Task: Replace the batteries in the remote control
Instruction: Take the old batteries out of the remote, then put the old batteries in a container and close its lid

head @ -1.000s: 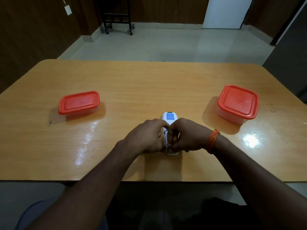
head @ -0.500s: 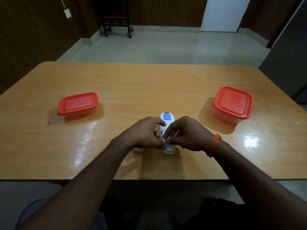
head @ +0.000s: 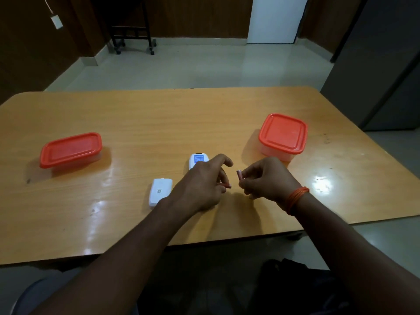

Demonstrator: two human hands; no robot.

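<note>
Since the earlier frame both hands have parted from the remote control (head: 198,160) on the counter (head: 141,123), the right hand (head: 268,179) pinching one battery (head: 239,174) and the left hand (head: 200,185) another (head: 227,185); either loosely pinched cell could roll off.

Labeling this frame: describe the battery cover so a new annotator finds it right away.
On the wooden table, look near its front edge, just left of the left hand. The battery cover lies flat there, a small white rounded rectangle with a tiny printed code. Unlike the remote beyond the hand, it has no blue label.
</note>
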